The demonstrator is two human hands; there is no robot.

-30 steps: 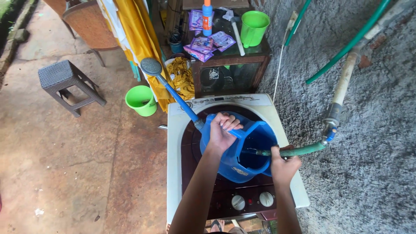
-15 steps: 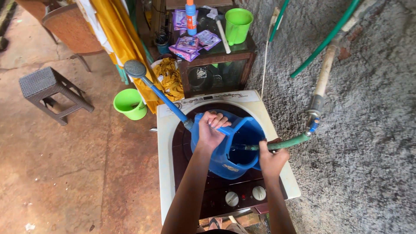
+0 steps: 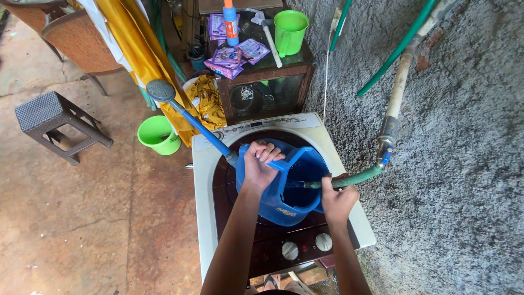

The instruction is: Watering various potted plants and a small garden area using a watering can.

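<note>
A blue watering can (image 3: 284,205) with a long spout and grey rose (image 3: 160,90) rests on top of a white washing machine (image 3: 203,180). My left hand (image 3: 257,166) grips the can's top handle. My right hand (image 3: 337,199) holds a short green hose (image 3: 357,177) whose end points into the can's opening. The hose runs from a tap (image 3: 383,153) on a pale pipe (image 3: 397,90) against the rough grey wall.
A wooden cabinet (image 3: 262,82) behind the machine carries a green mug (image 3: 289,24), purple sachets and a bottle. A green bucket (image 3: 158,134), yellow cloth (image 3: 210,98), a grey woven stool (image 3: 52,123) and a chair stand on the brown concrete floor to the left.
The view has shifted, so everything sits further left and slightly up in the frame. Both hands keep their grips on the can's handle and the hose.
</note>
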